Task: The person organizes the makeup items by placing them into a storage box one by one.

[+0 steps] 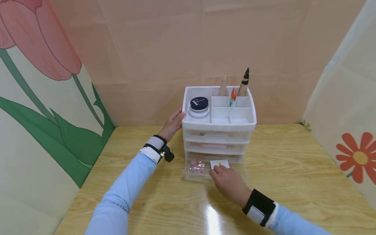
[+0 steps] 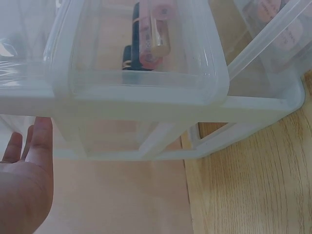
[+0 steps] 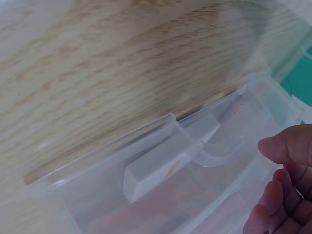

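A white plastic drawer organizer [image 1: 218, 125] stands on the wooden table. Against its left side rests my left hand [image 1: 171, 125], fingers extended near the upper rim; part of this hand [image 2: 29, 170] shows in the left wrist view. The clear bottom drawer [image 1: 197, 177] is pulled out. It holds a small white box [image 1: 219, 163] and a pink patterned packet [image 1: 196, 166]. My right hand [image 1: 230, 184] is over the drawer's front edge, beside the box. In the right wrist view, that hand [image 3: 287, 190] has loosely bent fingers, thumb apart, with nothing visible between them; the white box [image 3: 163, 163] lies inside the drawer.
On the organizer's top sit a dark-lidded round jar [image 1: 199, 107], a black-tipped tan tube [image 1: 244, 82], an orange-and-teal tube [image 1: 233, 97] and a beige tube [image 1: 223, 86]. Lipstick-like tubes [image 2: 151, 36] show through a closed drawer. A peach backdrop [image 1: 164, 58] hangs behind.
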The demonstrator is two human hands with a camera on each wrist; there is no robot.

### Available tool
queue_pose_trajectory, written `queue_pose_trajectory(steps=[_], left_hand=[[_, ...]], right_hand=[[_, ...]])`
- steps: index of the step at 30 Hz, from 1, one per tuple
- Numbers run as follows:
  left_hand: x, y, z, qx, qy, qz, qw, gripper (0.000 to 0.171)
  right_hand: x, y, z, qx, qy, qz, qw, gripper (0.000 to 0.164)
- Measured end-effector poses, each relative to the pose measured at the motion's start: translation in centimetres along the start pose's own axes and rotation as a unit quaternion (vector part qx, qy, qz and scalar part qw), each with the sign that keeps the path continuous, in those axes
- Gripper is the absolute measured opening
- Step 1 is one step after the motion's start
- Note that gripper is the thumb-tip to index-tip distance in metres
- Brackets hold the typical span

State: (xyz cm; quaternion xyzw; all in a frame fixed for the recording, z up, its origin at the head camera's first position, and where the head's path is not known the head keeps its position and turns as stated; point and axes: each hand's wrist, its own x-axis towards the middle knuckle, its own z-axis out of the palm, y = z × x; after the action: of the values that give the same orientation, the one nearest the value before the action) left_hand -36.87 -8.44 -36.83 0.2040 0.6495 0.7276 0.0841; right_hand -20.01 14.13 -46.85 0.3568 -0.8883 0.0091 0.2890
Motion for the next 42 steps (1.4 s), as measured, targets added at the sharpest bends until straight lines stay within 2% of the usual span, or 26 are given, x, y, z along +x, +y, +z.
queue_pose_trajectory(steps=[11,20,32,42], left_hand=[[0.1,0.3,-0.1,0.012,-0.001,0.001,0.9999,0.053],[0.2,0.1,-0.2,0.002,-0.001,0.007,1.0,0.052],[0.2,-0.1,-0.1,-0.004,0.0,0.006,1.0,0.051],[0.1,-0.1,-0.1,-0.002,0.001,0.001,1.0,0.05]], right_hand=[[0.3,0.1,0.0,-0.002,0.003,0.005,1.0,0.02],[0.5,0.9,1.0,0.006,0.004,0.012,1.0,0.018],[1.5,2.0,1.6,-0.003,-0.019,0.053,0.998,0.019],[2.4,3.3,2.7,-0.004,0.006,0.057,0.998,0.016]])
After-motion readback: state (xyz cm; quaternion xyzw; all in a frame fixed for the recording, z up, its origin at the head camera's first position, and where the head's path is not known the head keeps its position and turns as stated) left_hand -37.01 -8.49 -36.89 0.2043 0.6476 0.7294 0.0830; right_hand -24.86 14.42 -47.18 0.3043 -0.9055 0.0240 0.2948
